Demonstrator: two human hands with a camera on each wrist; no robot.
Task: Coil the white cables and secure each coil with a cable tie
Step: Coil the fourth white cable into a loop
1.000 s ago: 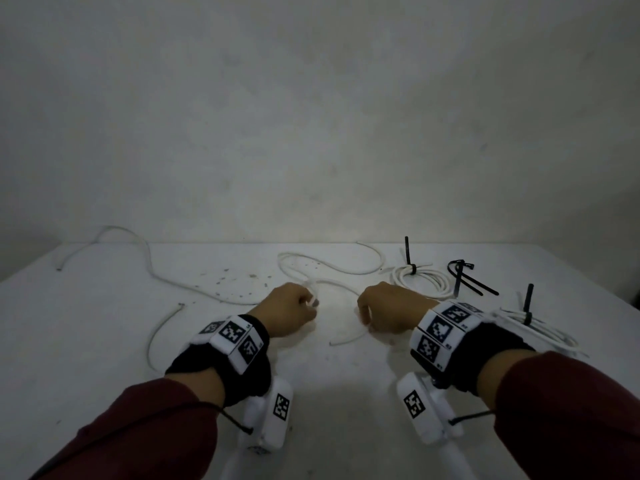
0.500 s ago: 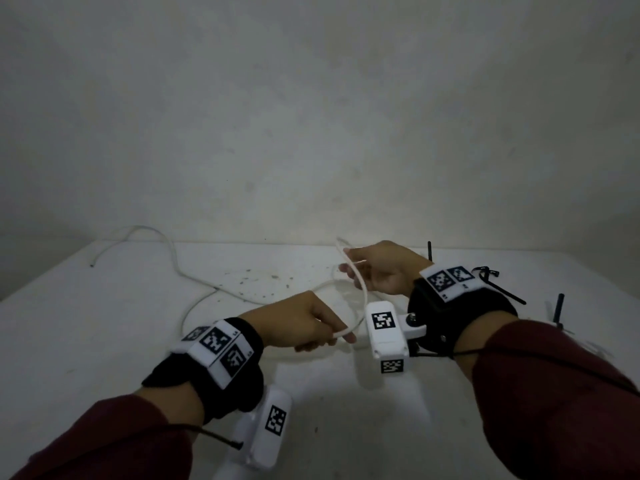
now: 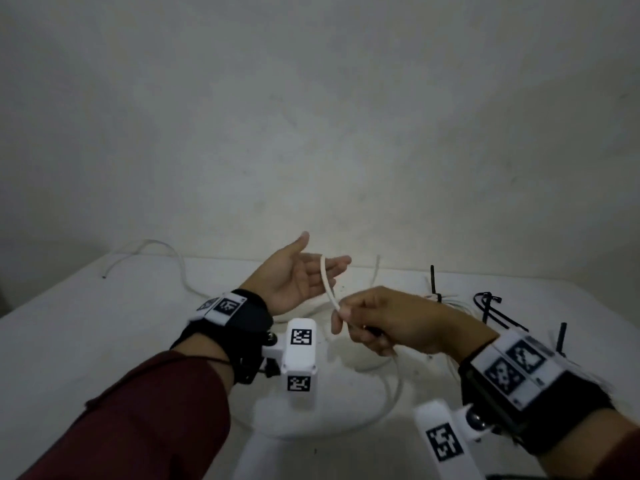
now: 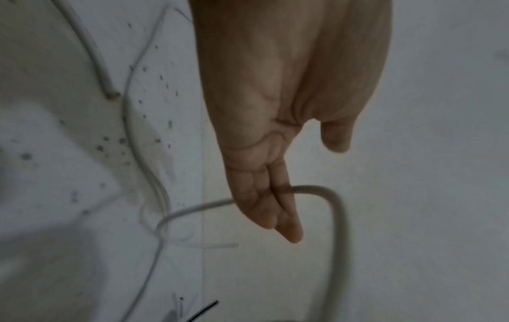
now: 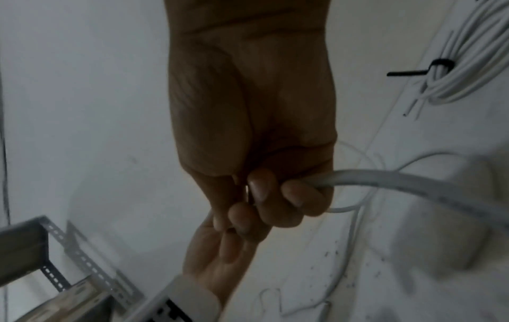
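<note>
A loose white cable (image 3: 327,285) loops up from the white table (image 3: 86,341). My right hand (image 3: 349,320) pinches and grips it near the middle of the head view, fingers curled round the cable (image 5: 385,180). My left hand (image 3: 311,268) is raised palm-up behind it with straight fingers, and the cable (image 4: 316,189) drapes over those fingers (image 4: 278,209). The rest of the cable trails in a wide loop (image 3: 388,407) on the table below both hands. Black cable ties (image 3: 491,306) lie at the right.
A tied white coil (image 5: 462,72) with a black tie lies on the table to the right, also seen as a coil (image 3: 440,296) behind my right hand. Another white cable (image 3: 180,268) runs along the far left. A wall stands behind the table. A perforated metal bracket (image 5: 55,239) shows at lower left.
My left hand let go of the cable, rose and opened palm-up. My right hand came down and forward, laying the cable across the left fingers.
</note>
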